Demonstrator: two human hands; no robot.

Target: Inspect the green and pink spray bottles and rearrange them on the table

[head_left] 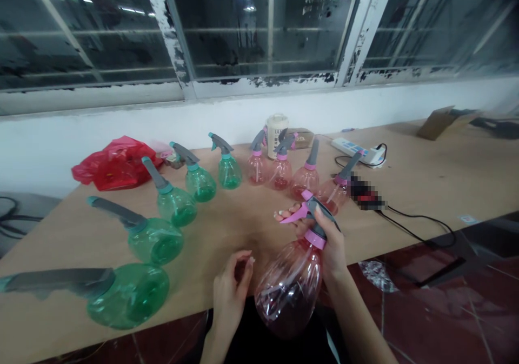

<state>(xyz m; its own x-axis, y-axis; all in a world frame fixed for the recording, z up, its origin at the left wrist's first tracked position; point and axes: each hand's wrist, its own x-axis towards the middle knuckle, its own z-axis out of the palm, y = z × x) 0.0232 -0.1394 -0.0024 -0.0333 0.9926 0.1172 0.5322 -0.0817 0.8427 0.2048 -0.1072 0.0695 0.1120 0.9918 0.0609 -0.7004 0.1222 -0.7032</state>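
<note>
So, right hand (330,245) clenches the neck of a pink plastic spray bottle (290,291), held over the table's near edge; it looks empty. Left hand (231,291) is open, holding nothing, just beside it. Green spray bottles (174,207) and pink spray bottles (306,180) line the wooden table (405,191); any contents are hard to make out. A black item (367,192) is pixelated.
</note>
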